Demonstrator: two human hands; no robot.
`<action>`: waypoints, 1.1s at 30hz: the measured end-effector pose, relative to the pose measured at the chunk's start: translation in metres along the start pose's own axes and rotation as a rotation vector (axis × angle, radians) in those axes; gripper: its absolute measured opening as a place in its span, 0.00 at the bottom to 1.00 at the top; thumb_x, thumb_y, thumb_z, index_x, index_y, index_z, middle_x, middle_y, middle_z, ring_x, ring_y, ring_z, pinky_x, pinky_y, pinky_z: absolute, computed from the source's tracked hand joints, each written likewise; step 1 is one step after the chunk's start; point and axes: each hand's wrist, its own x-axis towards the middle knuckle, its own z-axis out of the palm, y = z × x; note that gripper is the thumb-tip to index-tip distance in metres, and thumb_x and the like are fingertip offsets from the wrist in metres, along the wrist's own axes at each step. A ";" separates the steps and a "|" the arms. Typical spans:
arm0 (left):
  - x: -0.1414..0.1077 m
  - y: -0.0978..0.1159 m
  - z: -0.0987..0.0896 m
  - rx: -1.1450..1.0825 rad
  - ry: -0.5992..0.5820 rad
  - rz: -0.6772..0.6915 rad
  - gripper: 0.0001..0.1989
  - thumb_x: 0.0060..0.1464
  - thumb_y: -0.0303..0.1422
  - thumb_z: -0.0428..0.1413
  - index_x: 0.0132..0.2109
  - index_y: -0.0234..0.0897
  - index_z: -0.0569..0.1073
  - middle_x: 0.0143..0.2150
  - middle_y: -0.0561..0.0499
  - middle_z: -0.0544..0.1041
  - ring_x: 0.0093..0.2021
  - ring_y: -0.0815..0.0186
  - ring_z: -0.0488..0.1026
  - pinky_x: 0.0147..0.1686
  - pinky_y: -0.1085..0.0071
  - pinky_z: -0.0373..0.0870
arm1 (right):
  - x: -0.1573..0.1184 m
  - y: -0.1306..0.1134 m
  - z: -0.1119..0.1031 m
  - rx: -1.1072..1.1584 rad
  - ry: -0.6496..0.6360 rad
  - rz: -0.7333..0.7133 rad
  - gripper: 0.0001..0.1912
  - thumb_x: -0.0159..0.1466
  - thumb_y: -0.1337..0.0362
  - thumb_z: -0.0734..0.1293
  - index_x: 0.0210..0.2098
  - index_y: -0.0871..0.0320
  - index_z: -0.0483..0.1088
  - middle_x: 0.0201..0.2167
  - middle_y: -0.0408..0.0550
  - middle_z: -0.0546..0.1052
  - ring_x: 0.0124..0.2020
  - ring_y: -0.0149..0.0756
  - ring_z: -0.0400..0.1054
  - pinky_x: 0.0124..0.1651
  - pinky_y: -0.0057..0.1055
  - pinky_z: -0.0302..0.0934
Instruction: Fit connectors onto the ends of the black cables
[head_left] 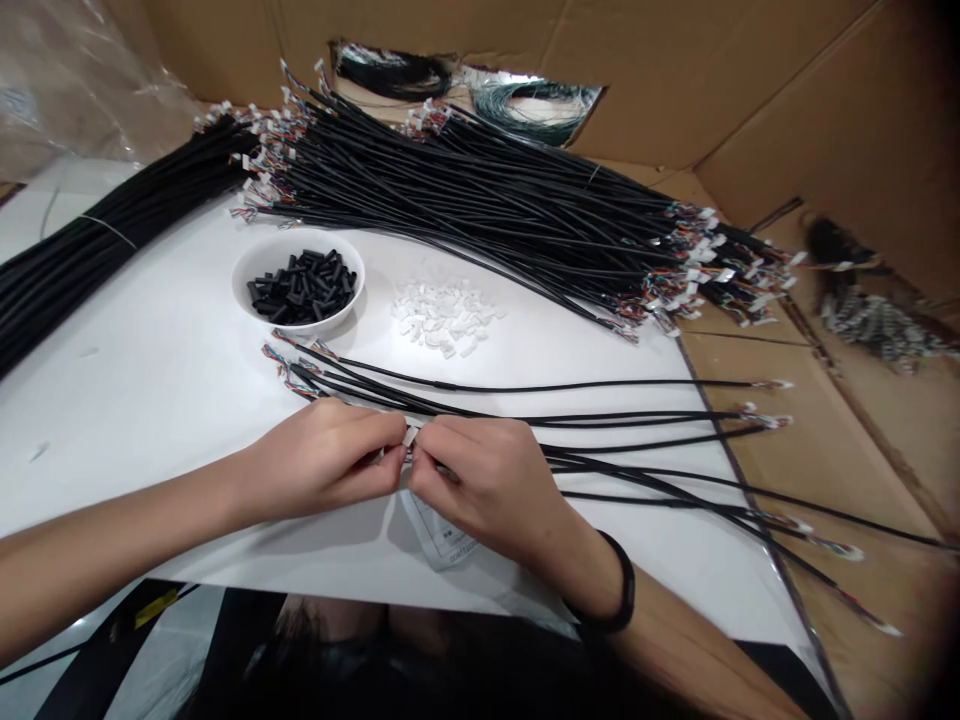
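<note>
My left hand (341, 455) and my right hand (480, 470) meet fingertip to fingertip over the white table. Between them a small white piece (410, 436) shows, pinched by the left fingers, with bits of thin wire beside it. The right fingers are closed at the wire ends; the exact grip is partly hidden. Several black cables (600, 385) lie behind and to the right of the hands, with coloured wires and white connectors at their ends. Under the right hand lies a printed plastic packet (442, 535).
A white bowl (244, 300) holds short black tubes. Right of it is a pile of small white pieces (448, 315). Large black cable bundles (465, 190) lie across the back, another bundle (112, 225) at the left. Cardboard walls (652, 80) stand behind and at the right.
</note>
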 end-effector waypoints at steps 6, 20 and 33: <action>-0.001 0.001 0.000 -0.006 -0.014 0.027 0.12 0.61 0.26 0.47 0.27 0.38 0.59 0.21 0.58 0.61 0.20 0.73 0.58 0.21 0.74 0.52 | 0.000 0.000 0.004 0.044 0.025 -0.003 0.16 0.63 0.69 0.58 0.19 0.57 0.63 0.16 0.39 0.65 0.19 0.28 0.55 0.24 0.29 0.46; 0.009 0.002 -0.008 -0.546 -0.144 -0.237 0.15 0.59 0.27 0.46 0.23 0.36 0.58 0.20 0.59 0.56 0.21 0.74 0.52 0.21 0.75 0.50 | 0.000 -0.003 0.001 0.004 0.078 -0.047 0.16 0.63 0.70 0.58 0.19 0.57 0.63 0.15 0.40 0.65 0.18 0.28 0.55 0.23 0.29 0.48; 0.006 0.003 0.000 -1.047 -0.207 -0.490 0.14 0.61 0.25 0.45 0.26 0.33 0.63 0.19 0.60 0.56 0.18 0.77 0.50 0.16 0.81 0.48 | 0.000 -0.002 0.002 0.010 0.073 -0.068 0.16 0.63 0.71 0.57 0.19 0.58 0.64 0.16 0.40 0.64 0.18 0.28 0.54 0.22 0.29 0.48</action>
